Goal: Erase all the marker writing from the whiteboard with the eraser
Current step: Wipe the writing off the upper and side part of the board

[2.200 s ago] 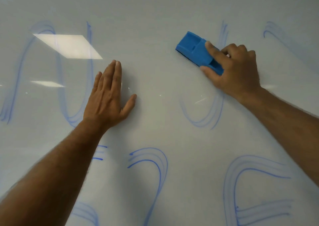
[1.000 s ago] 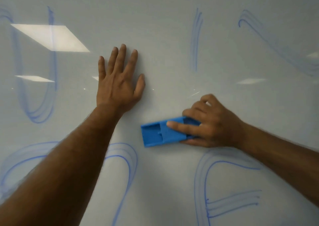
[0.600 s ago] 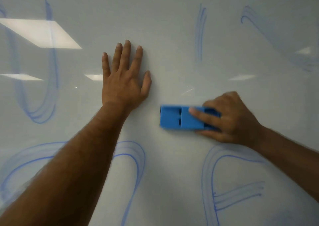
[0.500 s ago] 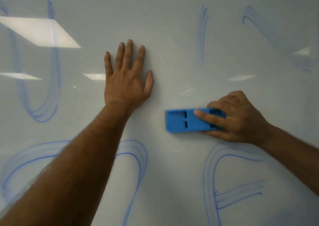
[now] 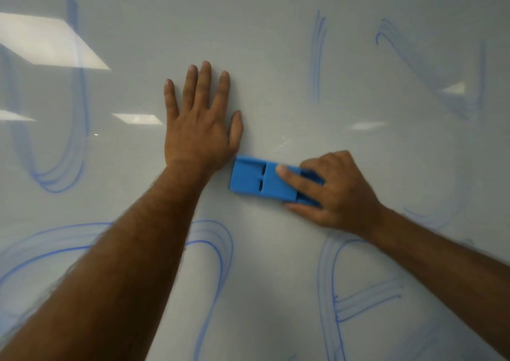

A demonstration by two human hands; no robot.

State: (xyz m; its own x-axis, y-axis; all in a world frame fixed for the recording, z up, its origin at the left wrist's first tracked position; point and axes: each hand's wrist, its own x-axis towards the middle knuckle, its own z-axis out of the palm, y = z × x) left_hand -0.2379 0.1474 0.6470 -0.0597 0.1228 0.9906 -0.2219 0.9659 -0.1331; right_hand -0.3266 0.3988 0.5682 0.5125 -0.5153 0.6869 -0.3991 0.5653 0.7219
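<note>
Eraser: the blue eraser (image 5: 262,180) lay flat on the whiteboard (image 5: 276,57), long side roughly level (its left end just beside the left hand's heel).
Right hand: the right hand (image 5: 336,192) grasped the eraser's right end, forefinger stretched along its top.
Left hand: the left hand (image 5: 198,123) was pressed flat, fingers straight, up-left of the eraser.
Marker writing: smeared blue marker strokes (image 5: 317,57) stood above the eraser; more curved below it and far to its left.
</note>
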